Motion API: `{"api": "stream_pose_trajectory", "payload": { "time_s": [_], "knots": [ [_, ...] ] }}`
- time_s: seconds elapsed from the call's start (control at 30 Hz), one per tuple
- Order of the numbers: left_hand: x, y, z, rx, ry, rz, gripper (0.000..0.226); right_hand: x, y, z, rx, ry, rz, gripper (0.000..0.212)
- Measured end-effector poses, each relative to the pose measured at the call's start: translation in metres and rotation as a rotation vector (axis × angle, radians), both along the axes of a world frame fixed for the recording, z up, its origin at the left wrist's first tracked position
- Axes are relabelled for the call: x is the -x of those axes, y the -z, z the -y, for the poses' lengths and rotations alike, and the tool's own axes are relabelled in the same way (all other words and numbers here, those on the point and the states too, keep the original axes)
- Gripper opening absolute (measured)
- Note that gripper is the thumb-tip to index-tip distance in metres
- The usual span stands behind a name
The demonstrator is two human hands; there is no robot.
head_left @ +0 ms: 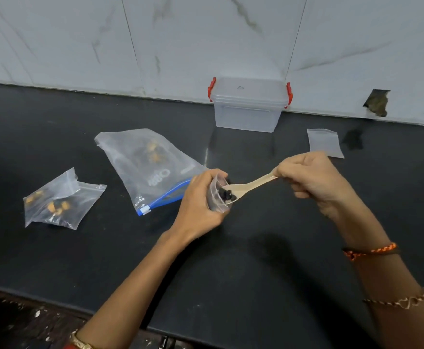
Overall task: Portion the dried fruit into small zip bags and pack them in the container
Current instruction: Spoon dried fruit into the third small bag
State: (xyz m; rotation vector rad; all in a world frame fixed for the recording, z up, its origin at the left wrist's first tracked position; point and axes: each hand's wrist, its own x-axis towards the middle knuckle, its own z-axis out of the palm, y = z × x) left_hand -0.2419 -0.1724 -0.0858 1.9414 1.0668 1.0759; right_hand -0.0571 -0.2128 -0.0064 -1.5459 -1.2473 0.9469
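We hold a small clear zip bag [217,195] in our left hand [200,200], fingers curled round its body so the mouth gapes toward the right. Our right hand [314,178] pinches the handle end of a pale wooden spoon [252,184], the other fingers curled in under it; its bowl sits at the bag's mouth carrying a clump of dark dried fruit [227,195].

We judge the little bag to be feather-light, soft and slippery: it will collapse unless gripped just below the rim, as now, which keeps the opening round. The fruit looks light and perhaps sticky, so it may cling to the spoon and need a tilt or a tap. The spoon is stiff and thin, best held near its end for reach.

On the black stone counter [256,260], the large clear zip bag with a blue slider [145,167] lies just left of our left hand, some fruit inside. Further left lie 2 filled small bags [60,202], overlapping. An empty flat small bag [325,143] lies behind our right hand. The translucent lidded plastic container with red clips [248,104] stands shut against the marble-patterned wall, well apart from our hands.
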Motion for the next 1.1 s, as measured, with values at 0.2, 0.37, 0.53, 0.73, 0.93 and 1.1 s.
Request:
{"api": "stream_pose_trajectory", "payload": {
  "time_s": [0.2, 0.37, 0.53, 0.73, 0.93, 1.1],
  "knots": [
    [-0.004, 0.006, 0.0, -0.056, 0.012, -0.047, 0.029, 0.044, 0.005, -0.002, -0.241, -0.181, 0.56, 0.021],
    [-0.003, 0.006, 0.0, -0.057, 0.017, 0.006, 0.035, 0.036, 0.0, 0.002, -0.38, -0.356, 0.822, 0.034],
    [0.0, 0.008, -0.003, 0.01, 0.005, 0.033, 0.035, 0.019, 0.0, 0.001, -0.635, -0.32, 0.992, 0.021],
    [0.003, 0.007, 0.001, 0.118, -0.031, 0.164, 0.039, -0.008, 0.006, -0.002, -0.499, -0.209, 0.332, 0.009],
    [0.001, 0.002, 0.005, 0.131, -0.009, 0.239, 0.043, -0.017, 0.055, -0.012, -0.073, 0.336, -0.494, 0.017],
    [-0.011, -0.011, -0.005, 0.321, 0.008, 0.41, 0.048, -0.014, 0.07, -0.014, 0.054, 0.459, -0.554, 0.016]
  ]
}}
